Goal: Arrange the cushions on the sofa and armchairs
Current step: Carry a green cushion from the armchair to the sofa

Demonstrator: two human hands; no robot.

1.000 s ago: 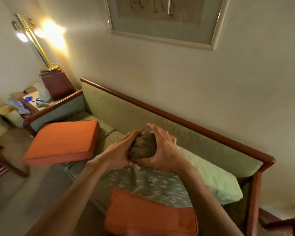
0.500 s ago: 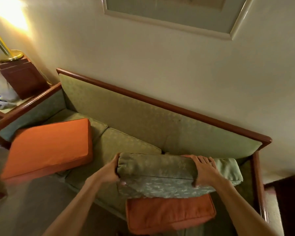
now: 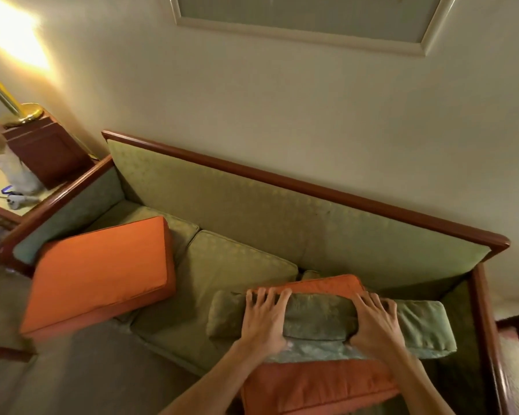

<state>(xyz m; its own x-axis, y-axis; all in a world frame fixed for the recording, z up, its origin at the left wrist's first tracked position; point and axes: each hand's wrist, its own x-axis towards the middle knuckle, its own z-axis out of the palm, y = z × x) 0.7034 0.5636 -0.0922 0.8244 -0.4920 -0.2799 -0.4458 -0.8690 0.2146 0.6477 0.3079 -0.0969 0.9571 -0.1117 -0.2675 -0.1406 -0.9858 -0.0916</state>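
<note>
A green sofa (image 3: 282, 211) with a wooden frame runs along the wall. On its right seat lies a long green cushion (image 3: 423, 327), on top of an orange cushion (image 3: 315, 387) whose far edge shows behind it. My left hand (image 3: 264, 317) and my right hand (image 3: 372, 320) press flat on the green cushion, fingers spread over its far edge. A second orange cushion (image 3: 99, 274) lies tilted on the left seat, overhanging the front.
A side table (image 3: 0, 187) at the left carries a dark wooden box (image 3: 47, 151), a brass lamp (image 3: 9, 103) and small items. A framed picture (image 3: 306, 22) hangs above the sofa. Carpet lies in front.
My hands have shifted from the green cushion's ends onto its top, and the cushion now lies flatter and further back on the orange one. The view has moved closer.
</note>
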